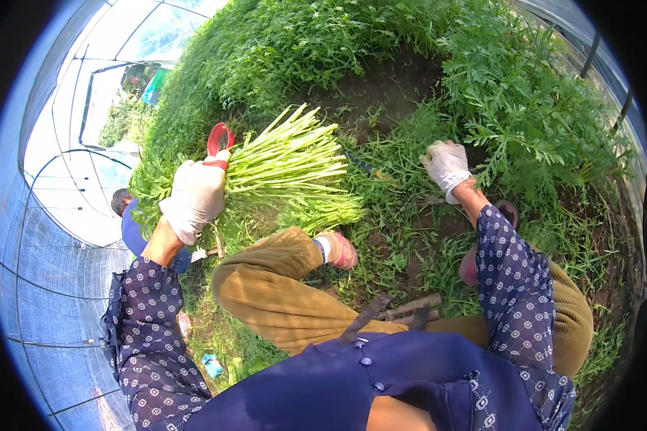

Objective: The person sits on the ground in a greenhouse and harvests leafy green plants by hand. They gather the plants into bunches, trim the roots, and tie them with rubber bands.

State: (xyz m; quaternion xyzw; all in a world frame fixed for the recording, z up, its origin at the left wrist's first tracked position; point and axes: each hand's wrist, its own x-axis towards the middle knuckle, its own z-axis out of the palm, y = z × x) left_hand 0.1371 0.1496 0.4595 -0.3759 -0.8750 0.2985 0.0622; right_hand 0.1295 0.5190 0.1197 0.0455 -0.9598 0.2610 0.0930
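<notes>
My left hand (197,196), in a pale thin glove, is shut around a bunch of cut leafy greens (288,156). The pale green stems fan out to the right, and leaves show on the wrist side. A red band (215,164) crosses the bunch at my fingers, with a red loop (219,139) standing up beside it. My right hand (447,168), also gloved, is low beside the standing plants with its fingers curled. Whether it grips anything is hidden. Below the held bunch, another pile of cut greens (329,211) lies on the ground by my shoe.
Tall feathery green plants (517,108) grow ahead and to the right, around bare soil (391,86). Loose cuttings (393,242) litter the ground. Another person (133,229) in blue is at the left. Plastic tunnel sheeting (64,280) on thin hoops curves along the left.
</notes>
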